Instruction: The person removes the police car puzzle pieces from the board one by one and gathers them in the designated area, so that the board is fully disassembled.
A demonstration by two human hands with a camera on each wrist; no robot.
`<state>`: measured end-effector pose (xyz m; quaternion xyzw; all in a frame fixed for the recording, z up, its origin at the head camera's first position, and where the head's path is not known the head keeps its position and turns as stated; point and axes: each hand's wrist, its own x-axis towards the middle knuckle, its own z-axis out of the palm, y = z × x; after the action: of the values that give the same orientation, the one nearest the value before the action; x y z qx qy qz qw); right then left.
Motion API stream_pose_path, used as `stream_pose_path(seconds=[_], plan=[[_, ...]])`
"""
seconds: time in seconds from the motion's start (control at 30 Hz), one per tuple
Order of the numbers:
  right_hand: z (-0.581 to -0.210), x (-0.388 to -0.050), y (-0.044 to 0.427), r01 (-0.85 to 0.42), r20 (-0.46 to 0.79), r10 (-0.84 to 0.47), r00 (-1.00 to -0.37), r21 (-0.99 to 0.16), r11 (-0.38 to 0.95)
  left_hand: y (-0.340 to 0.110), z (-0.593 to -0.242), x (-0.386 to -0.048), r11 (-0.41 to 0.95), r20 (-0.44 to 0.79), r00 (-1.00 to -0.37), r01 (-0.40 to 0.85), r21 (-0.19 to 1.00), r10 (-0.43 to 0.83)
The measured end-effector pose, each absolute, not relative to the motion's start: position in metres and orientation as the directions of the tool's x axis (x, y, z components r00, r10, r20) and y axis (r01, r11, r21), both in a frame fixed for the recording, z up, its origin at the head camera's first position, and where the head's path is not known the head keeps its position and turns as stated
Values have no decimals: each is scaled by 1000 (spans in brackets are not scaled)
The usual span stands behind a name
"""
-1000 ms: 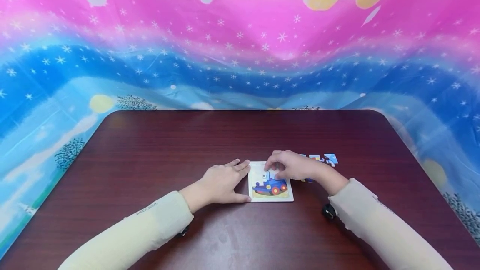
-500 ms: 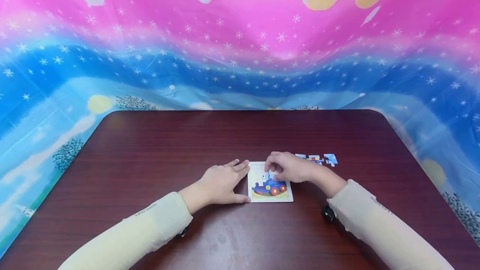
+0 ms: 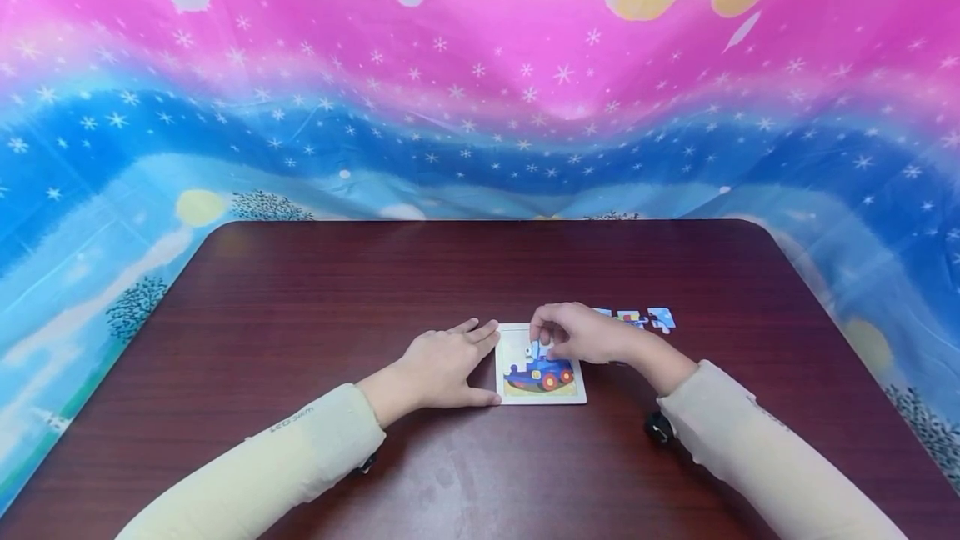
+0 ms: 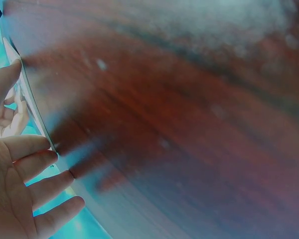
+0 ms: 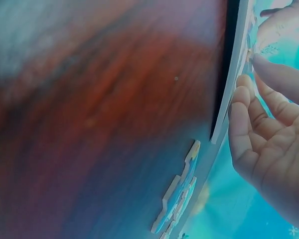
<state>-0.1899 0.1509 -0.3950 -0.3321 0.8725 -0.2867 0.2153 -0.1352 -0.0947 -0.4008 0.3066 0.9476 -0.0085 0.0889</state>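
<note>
A square puzzle board (image 3: 540,398) with a white rim lies on the table, its lower part filled with a blue vehicle picture. Along the board's left edge rests the left hand (image 3: 441,369), fingers spread, thumb at the lower left corner. Over the upper right of the board, the right hand (image 3: 581,333) pinches a light blue puzzle piece (image 3: 542,348) between thumb and fingers, low against the picture. In the right wrist view the right hand (image 5: 271,129) has its fingers curled in at the board edge (image 5: 234,69); the piece is mostly hidden there.
Several loose puzzle pieces (image 3: 661,319) lie right of the board, partly behind the right hand and forearm. The dark wooden table (image 3: 337,273) ends at a pink and blue patterned cloth (image 3: 480,90). A black wrist device (image 3: 658,426) sits under the right sleeve.
The right hand has shifted slightly over the board, the piece still between its fingertips. The left hand stays at the board's left edge.
</note>
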Motion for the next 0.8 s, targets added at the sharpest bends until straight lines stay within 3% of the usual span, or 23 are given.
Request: stream_pose_path(seconds=[0.43, 0.8], plan=[[-394, -193, 155, -422, -124, -750, -649, -762, 491, -94, -402, -136, 812, -178, -797, 582, 29, 578], [-394, -192, 156, -411, -128, -739, -661, -763, 499, -94, -401, -136, 812, -182, -796, 583, 32, 578]])
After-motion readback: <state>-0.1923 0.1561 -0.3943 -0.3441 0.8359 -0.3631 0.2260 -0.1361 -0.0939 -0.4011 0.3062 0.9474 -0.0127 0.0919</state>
